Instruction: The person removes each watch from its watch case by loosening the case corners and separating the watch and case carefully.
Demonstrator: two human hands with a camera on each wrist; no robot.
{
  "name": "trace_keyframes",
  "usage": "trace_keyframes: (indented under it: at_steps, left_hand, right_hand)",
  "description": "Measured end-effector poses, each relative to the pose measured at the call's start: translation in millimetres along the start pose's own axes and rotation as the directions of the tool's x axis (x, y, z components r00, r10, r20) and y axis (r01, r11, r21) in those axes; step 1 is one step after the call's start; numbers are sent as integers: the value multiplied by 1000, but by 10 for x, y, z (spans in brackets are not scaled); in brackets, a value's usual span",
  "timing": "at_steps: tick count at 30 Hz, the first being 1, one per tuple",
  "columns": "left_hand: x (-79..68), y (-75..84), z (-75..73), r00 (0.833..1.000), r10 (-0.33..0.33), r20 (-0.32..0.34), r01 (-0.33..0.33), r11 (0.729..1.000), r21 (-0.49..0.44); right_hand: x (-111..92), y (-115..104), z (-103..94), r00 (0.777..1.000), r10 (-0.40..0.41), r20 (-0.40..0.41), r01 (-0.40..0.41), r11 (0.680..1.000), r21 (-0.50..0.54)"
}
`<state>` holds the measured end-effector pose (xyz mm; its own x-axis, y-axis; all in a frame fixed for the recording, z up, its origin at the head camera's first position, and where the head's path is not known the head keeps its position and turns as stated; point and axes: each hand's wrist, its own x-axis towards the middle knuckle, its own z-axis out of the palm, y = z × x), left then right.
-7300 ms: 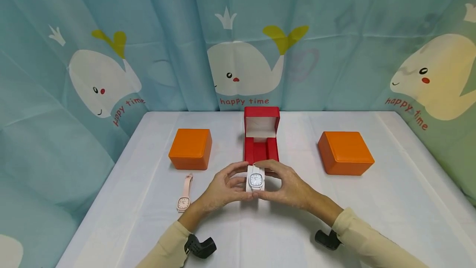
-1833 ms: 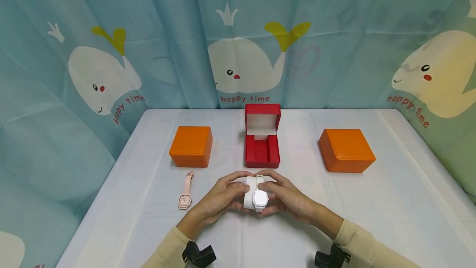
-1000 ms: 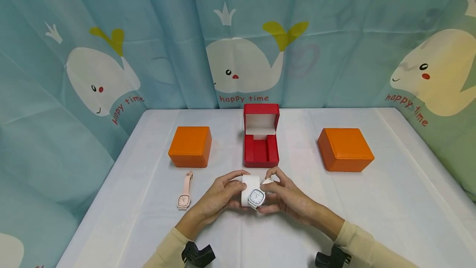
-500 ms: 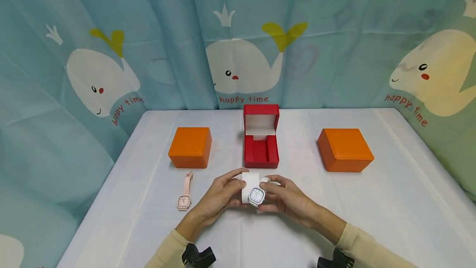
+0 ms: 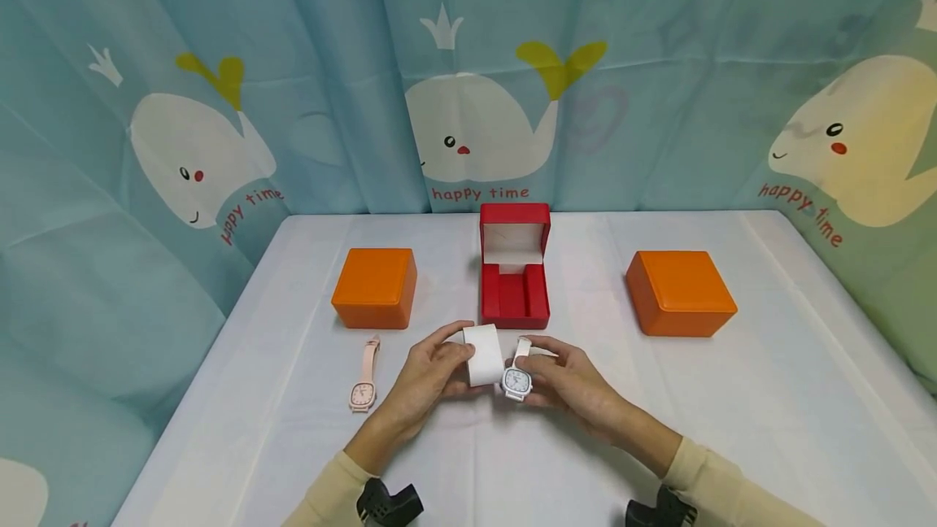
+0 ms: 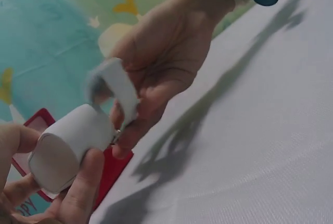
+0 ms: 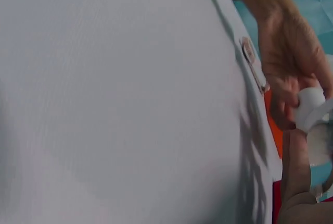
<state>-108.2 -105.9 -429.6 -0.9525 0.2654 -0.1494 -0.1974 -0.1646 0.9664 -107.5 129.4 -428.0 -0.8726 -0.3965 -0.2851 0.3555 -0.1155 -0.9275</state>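
Observation:
My left hand (image 5: 433, 368) grips a white watch cushion (image 5: 483, 356) by its ends, thumb on its face. Close beside it, my right hand (image 5: 569, 378) pinches a white wristwatch (image 5: 516, 381) by the strap, dial facing up. In the left wrist view the cushion (image 6: 78, 133) is bare, and the curved, blurred watch strap (image 6: 124, 91) stands off its far end. The right wrist view shows only part of the cushion (image 7: 310, 99), behind the strap. Just beyond the hands, a red watch box (image 5: 514, 324) stands with its lid up and a vacant recess.
A pink wristwatch (image 5: 362, 395) lies on the white-covered table (image 5: 732, 421) at left. Two closed orange boxes stand to either side, the left box (image 5: 374, 287) and the right box (image 5: 683, 291). A patterned curtain (image 5: 337, 120) hangs behind the table.
Earlier the white watch was wrapped round the cushion between both hands. Its strap came loose, and the watch has slid off to the right in my right hand; the cushion has shifted slightly left.

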Motion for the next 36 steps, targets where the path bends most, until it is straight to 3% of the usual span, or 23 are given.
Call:
trace_keyframes:
  at_steps: [4,10,20,30,33,36]
  left_hand:
    - [10,18,-18,999,1,-49,-2,1000,-16]
    - [16,22,-45,998,-4,-57,2,999,-34]
    - [7,7,-64,998,-15,-67,13,1000,-20]
    - [5,-12,-82,997,-26,-66,25,1000,-9]
    - [13,-25,-90,998,-25,-54,24,999,-32]
    - [20,-35,-94,999,-27,-44,24,998,-57]
  right_hand:
    - [14,32,-37,1000,-29,12,30,998,-58]
    - [58,51,-66,997,-77,24,80,983,-168]
    - [123,56,-107,977,-193,95,215,894,-393]
    - [155,80,-131,960,-265,96,276,816,-508]
    - [169,78,-160,957,-266,114,285,803,-523]
    - [186,71,-202,959,-245,145,284,819,-498]
